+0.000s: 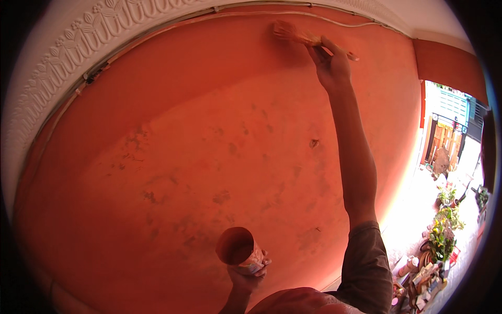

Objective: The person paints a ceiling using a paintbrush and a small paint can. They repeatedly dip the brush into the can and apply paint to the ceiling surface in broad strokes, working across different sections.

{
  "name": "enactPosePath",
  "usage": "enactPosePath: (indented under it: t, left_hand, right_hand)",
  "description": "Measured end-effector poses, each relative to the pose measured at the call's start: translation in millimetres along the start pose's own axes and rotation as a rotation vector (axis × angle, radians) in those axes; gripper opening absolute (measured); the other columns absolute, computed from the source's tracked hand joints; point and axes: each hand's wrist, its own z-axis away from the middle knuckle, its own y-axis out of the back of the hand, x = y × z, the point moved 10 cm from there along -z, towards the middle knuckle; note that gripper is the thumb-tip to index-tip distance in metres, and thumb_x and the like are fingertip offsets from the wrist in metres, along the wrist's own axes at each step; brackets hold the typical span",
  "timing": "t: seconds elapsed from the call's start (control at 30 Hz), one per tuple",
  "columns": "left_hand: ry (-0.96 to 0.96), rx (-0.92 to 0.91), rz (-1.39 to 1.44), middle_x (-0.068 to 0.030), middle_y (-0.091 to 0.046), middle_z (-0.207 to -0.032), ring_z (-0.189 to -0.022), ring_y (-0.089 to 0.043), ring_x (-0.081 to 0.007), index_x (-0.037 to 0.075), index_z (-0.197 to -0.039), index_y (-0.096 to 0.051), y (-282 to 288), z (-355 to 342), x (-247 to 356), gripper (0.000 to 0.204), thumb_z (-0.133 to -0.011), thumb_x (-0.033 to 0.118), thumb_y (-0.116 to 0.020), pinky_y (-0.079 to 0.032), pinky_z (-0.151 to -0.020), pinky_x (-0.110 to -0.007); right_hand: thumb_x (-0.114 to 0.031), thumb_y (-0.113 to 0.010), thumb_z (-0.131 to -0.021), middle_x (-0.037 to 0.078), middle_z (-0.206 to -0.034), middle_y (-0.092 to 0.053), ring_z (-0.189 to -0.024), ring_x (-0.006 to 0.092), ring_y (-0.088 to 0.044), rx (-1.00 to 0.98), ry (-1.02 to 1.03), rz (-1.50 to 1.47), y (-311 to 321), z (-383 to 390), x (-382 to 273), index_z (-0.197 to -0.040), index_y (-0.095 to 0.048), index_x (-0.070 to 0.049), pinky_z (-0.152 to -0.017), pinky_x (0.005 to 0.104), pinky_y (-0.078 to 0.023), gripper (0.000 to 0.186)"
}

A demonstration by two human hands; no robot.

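Observation:
High on an orange wall [230,172], my right hand [333,65] grips the handle of a wide paintbrush [293,34]. Its bristles, coated in orange, point left and lie against or very near the wall's upper band, below the cables. My right arm is stretched far up. Low in front of me, my left hand [248,278] is wrapped round a paint-smeared cup [256,259], tilted so that I see into its mouth. Inside, the bottom looks dark, and I cannot tell how much paint it holds. The wall's upper part is a deeper orange than the lighter, blotchy area beneath.
White moulded cornice [78,47] curves along the ceiling edge, with cables [172,22] running under it. A small hole [314,143] marks the wall. To the right, a bright opening shows potted plants [443,230], a pile of odds and ends [424,285] and a gate [447,138].

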Motion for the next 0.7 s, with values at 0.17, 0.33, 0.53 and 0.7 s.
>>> enactPosePath:
  t: [0.17, 0.33, 0.53, 0.7]
  left_hand:
    - [-0.018, 0.015, 0.006, -0.0208, -0.056, -0.118, -0.099, -0.055, -0.0351, 0.007, -0.134, -0.053, 6, 4, 1, 0.07, -0.09, 0.062, -0.053, -0.048, -0.057, -0.03]
    - [-0.014, 0.019, 0.003, -0.0208, -0.056, -0.118, -0.099, -0.054, -0.0349, 0.007, -0.134, -0.053, 6, 1, 4, 0.069, -0.09, 0.061, -0.054, -0.048, -0.057, -0.03]
    - [-0.029, 0.035, 0.017, -0.0207, -0.055, -0.118, -0.099, -0.054, -0.0345, 0.007, -0.133, -0.053, 7, 5, 6, 0.069, -0.09, 0.06, -0.054, -0.048, -0.057, -0.029]
    - [-0.025, 0.035, 0.019, -0.0206, -0.055, -0.119, -0.1, -0.054, -0.0343, 0.007, -0.133, -0.053, 5, 2, 7, 0.068, -0.089, 0.06, -0.055, -0.048, -0.058, -0.029]
  right_hand:
    - [-0.004, -0.064, -0.098, 0.021, -0.119, -0.064, -0.116, 0.0325, -0.063, 0.008, -0.015, -0.017, -20, -5, 14, -0.108, -0.062, 0.012, -0.112, 0.042, -0.054, 0.019]
    - [-0.007, -0.062, -0.101, 0.02, -0.118, -0.066, -0.114, 0.0317, -0.066, -0.019, 0.021, 0.038, -22, -26, 22, -0.113, -0.063, 0.01, -0.104, 0.0422, -0.058, 0.021]
    - [-0.013, -0.066, -0.099, 0.016, -0.109, -0.073, -0.104, 0.0273, -0.071, -0.15, 0.102, 0.093, -48, -45, 21, -0.112, -0.067, 0.005, -0.094, 0.0386, -0.059, 0.022]
    - [-0.012, -0.066, -0.099, 0.008, -0.092, -0.07, -0.083, 0.0221, -0.071, -0.195, 0.136, 0.154, -42, -83, 12, -0.099, -0.067, -0.005, -0.079, 0.0396, -0.064, 0.006]
